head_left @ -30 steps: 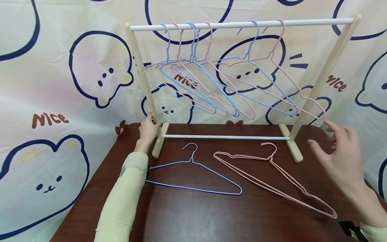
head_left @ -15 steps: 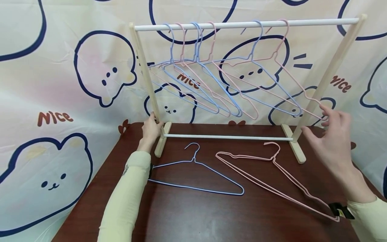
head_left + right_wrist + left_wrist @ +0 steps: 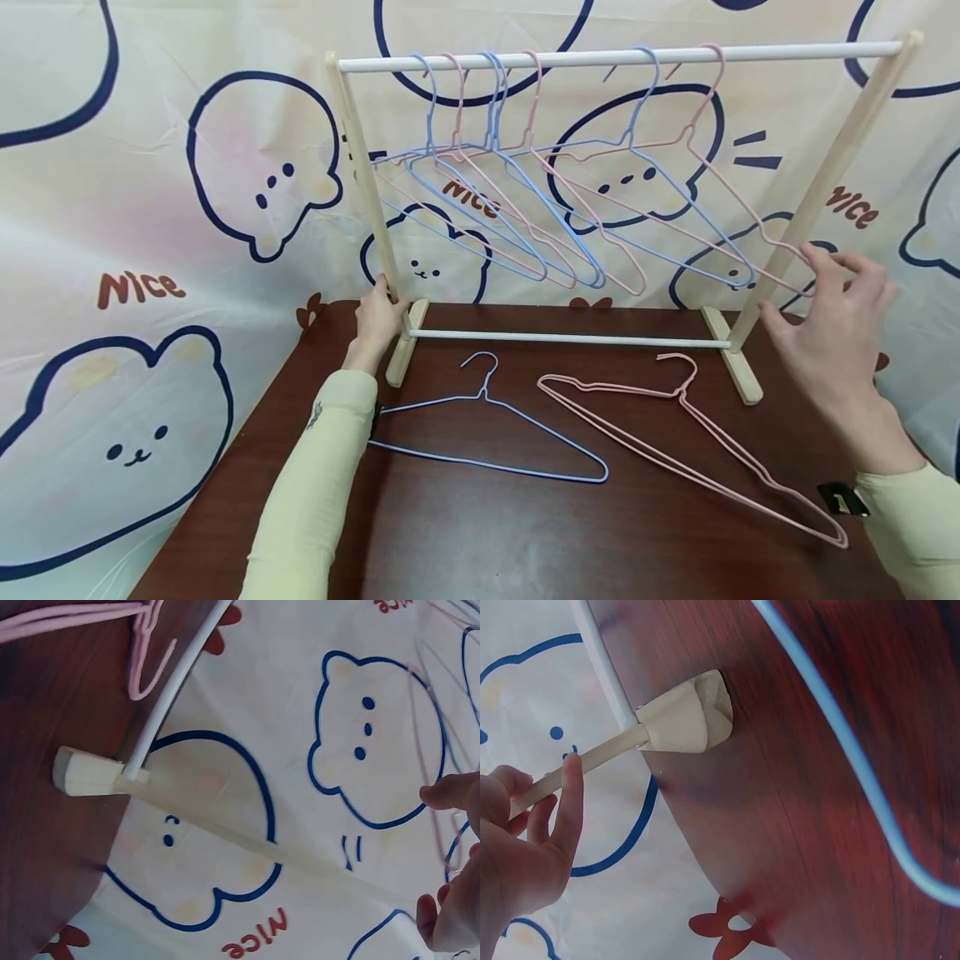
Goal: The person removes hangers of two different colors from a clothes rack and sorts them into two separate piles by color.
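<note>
A small clothes rack stands on the table, and my left hand point(image 3: 377, 321) grips its pale left post point(image 3: 367, 192) low down. The left wrist view shows one finger laid along the post point(image 3: 604, 752) and others curled behind it. My right hand point(image 3: 843, 333) is raised beside the right post, at the lower right corner of the rightmost pink hanger point(image 3: 714, 167). Its fingertips touch that corner, while the thumb stands apart. In the right wrist view, the pink wire passes between thumb and fingers. Several blue and pink hangers hang from the white rail point(image 3: 585, 58).
On the brown table point(image 3: 480, 542) lie a blue hanger point(image 3: 485, 392) at left and overlapping pink hangers point(image 3: 681, 392) at right. A white lower bar point(image 3: 562, 337) joins the rack's feet. A cartoon-printed cloth point(image 3: 247, 167) hangs behind.
My right hand has moved in from the right and up to the corner of the rightmost pink hanger. The left hand keeps its grip on the post. The view has shifted slightly.
</note>
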Demonstrator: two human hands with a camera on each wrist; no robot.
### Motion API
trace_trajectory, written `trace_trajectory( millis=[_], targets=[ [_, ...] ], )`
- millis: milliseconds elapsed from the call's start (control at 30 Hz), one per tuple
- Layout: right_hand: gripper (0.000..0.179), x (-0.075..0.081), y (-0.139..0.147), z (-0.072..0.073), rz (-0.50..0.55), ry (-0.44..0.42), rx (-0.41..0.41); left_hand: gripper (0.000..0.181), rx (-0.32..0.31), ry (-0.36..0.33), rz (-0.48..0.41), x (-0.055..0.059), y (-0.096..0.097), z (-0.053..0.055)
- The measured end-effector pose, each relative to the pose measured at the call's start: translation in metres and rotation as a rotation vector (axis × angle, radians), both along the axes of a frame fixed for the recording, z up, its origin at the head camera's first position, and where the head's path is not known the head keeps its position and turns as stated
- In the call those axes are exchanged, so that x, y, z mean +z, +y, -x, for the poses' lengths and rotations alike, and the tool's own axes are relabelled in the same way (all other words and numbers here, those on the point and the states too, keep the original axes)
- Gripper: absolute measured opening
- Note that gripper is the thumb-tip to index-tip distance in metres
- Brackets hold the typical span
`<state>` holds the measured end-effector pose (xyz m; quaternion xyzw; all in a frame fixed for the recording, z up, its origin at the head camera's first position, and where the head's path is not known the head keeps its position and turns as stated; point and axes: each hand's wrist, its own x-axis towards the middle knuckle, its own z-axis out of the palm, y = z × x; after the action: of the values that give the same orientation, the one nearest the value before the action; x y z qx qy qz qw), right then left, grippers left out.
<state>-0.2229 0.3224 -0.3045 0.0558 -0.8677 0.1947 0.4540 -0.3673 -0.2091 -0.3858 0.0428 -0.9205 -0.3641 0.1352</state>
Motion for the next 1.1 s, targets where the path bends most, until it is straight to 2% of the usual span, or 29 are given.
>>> trace_trajectory(
  millis=[267,467,600,733,900,1100],
  targets=[
    [0.079,-0.004,0.007,0.014,0.026,-0.027,0.028,0.041,-0.001,-0.005,-0.009,0.000,-0.001,0.000],
    [0.073,-0.004,0.009,0.019,0.064,-0.072,0.013,0.041,0.002,-0.006,-0.007,0.000,-0.002,0.001],
    [0.062,-0.004,0.010,0.020,0.096,-0.021,0.041,0.042,0.000,-0.015,-0.011,-0.001,-0.001,0.001],
    [0.057,-0.003,0.010,0.020,0.071,0.040,0.057,0.041,0.007,-0.008,-0.002,-0.001,0.000,0.000],
    [0.061,-0.002,0.006,0.019,0.046,0.054,0.073,0.038,-0.004,0.004,-0.007,-0.001,0.000,0.001],
    [0.053,-0.002,0.005,0.018,0.057,0.088,0.104,0.040,-0.014,-0.007,-0.011,-0.002,0.002,0.001]
  ],
)
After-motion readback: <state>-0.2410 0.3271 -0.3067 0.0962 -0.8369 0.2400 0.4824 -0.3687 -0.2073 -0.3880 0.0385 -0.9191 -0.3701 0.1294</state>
